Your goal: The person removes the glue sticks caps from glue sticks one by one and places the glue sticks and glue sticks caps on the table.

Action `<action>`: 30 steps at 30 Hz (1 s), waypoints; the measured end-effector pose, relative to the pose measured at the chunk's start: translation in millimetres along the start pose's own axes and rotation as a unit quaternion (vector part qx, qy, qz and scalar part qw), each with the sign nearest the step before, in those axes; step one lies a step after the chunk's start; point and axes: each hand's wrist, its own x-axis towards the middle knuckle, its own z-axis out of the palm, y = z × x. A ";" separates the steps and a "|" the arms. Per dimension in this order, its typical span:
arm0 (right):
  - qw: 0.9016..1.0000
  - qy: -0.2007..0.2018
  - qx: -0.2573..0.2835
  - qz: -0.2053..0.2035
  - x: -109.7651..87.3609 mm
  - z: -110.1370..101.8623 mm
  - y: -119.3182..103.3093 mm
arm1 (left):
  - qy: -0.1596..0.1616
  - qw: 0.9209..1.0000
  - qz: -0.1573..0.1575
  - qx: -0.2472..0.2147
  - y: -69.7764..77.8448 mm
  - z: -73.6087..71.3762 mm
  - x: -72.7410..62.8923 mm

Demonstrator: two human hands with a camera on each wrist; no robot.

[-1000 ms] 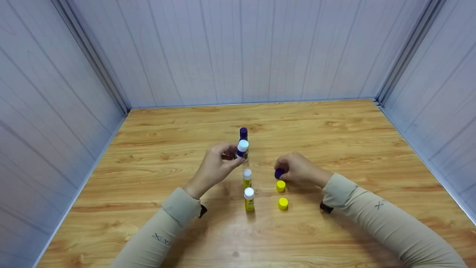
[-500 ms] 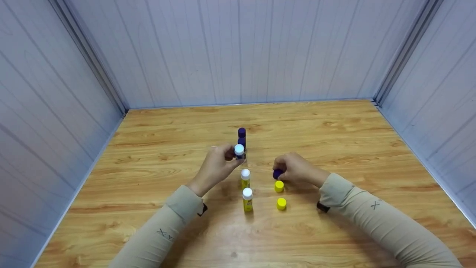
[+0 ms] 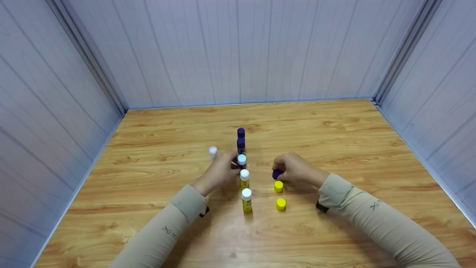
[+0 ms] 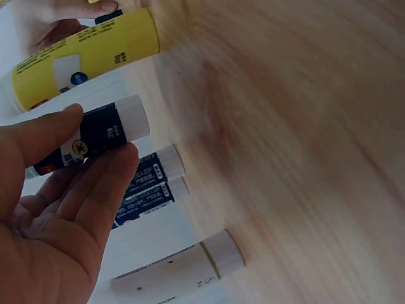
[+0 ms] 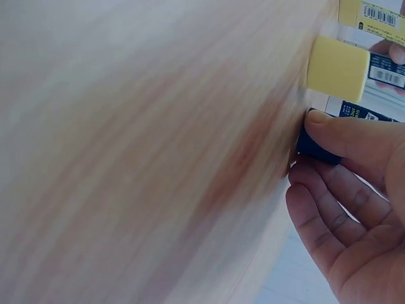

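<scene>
1. The left arm (image 3: 160,227) reaches forward from the lower left, angled inward.
2. The left hand (image 3: 219,173) holds a pinch, its thumb (image 4: 47,134) opposite the curved fingers.
3. The right arm (image 3: 379,216) slants in from the lower right.
4. The right hand (image 3: 297,169) pinches too, knuckles up, its other fingers curled.
5. Both hands are apart, roughly level in the head view.

Long beige sleeves (image 3: 386,219), plain cuffs (image 3: 336,190), dark X-shaped markings (image 3: 374,206), small black pieces (image 3: 322,207) at both cuffs, seemingly strapped on
</scene>
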 end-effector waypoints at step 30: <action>0.999 -0.050 -0.006 0.018 -0.2 -12.5 -6.2 | -0.013 0.997 -0.043 0.059 -1.5 3.2 3.4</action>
